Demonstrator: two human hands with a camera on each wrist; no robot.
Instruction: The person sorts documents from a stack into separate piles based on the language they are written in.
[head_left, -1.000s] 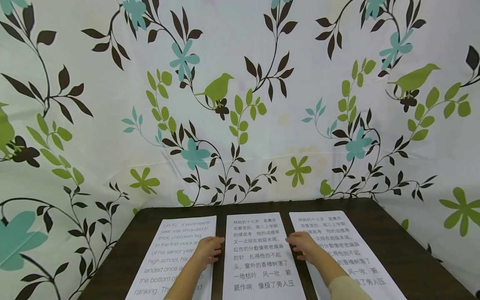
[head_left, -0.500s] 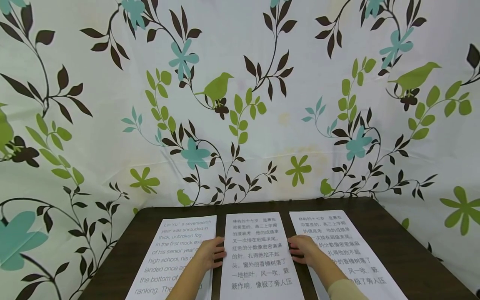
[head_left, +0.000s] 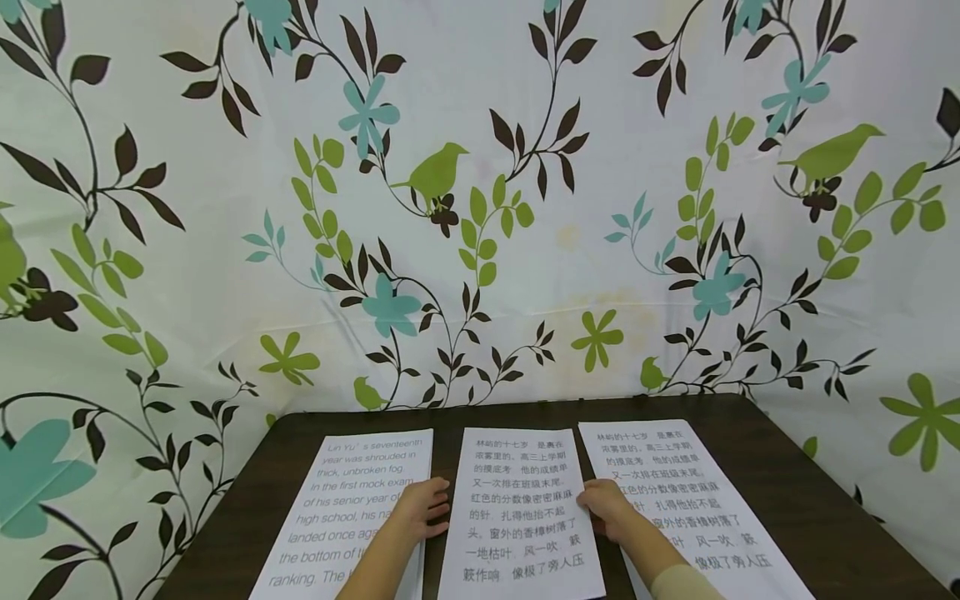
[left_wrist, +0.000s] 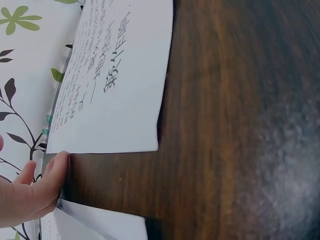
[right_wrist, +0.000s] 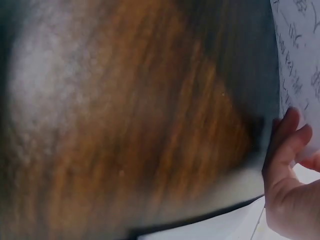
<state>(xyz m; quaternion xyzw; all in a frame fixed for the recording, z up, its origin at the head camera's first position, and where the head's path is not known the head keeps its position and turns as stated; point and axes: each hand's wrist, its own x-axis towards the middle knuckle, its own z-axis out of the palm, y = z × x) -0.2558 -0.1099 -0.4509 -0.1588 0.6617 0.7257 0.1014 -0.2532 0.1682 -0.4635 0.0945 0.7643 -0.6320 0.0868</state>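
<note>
A white sheet of paper (head_left: 517, 508) printed with Chinese text lies in the middle of the dark table, turned slightly. My right hand (head_left: 609, 507) pinches its right edge, some fingers hidden. In the right wrist view that hand (right_wrist: 290, 170) has bent fingers at the sheet (right_wrist: 300, 65). My left hand (head_left: 422, 508) is beside the sheet's left edge, fingers loosely bent and spread, holding nothing. From the left wrist, the fingertips of this hand (left_wrist: 42, 187) are right at the edge of the sheet (left_wrist: 135, 120).
On the left lies a stack of English-text pages (head_left: 322, 517), partly under my left forearm. Another Chinese-text page (head_left: 720, 533) is on the right, partly under my right arm. Brown wood-grain table (head_left: 810, 483) surrounds them. A patterned cloth (head_left: 525, 250) hangs behind.
The middle sheet first shifts a little left, then right and turns slightly. My right hand closes on its right edge. A gap opens between my left fingers and the sheet.
</note>
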